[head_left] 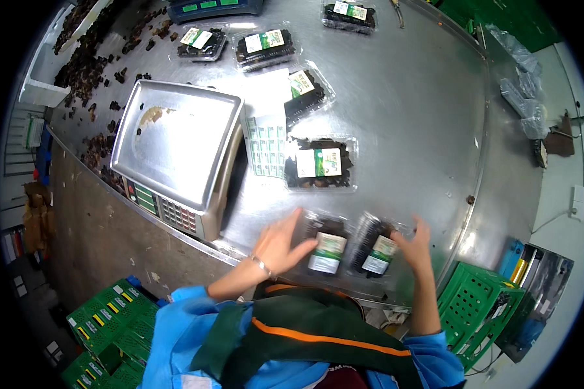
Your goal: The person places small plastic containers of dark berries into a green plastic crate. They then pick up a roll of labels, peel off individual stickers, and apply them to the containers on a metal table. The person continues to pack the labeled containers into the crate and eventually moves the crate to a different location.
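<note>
Two clear plastic boxes of dark, crinkled pieces lie side by side near the table's front edge, each with a green and white label: a left box (328, 259) and a right box (377, 256). Beside the left box is my left hand (278, 246), its fingers spread and its thumb reaching to the box's edge. My right hand (416, 246) is at the right box's outer side, slightly blurred, thumb and fingers apart. A third labelled box (321, 163) sits just beyond them. Next to it lies a sheet of labels (267, 146), partly used.
A scale with a steel pan (175, 146) stands at left on the metal table (409, 117). More filled boxes (264, 47) are at the back. Loose dark pieces (87, 74) cover the far left. Green crates (470, 305) stand by the right front; others (110, 318) are at lower left.
</note>
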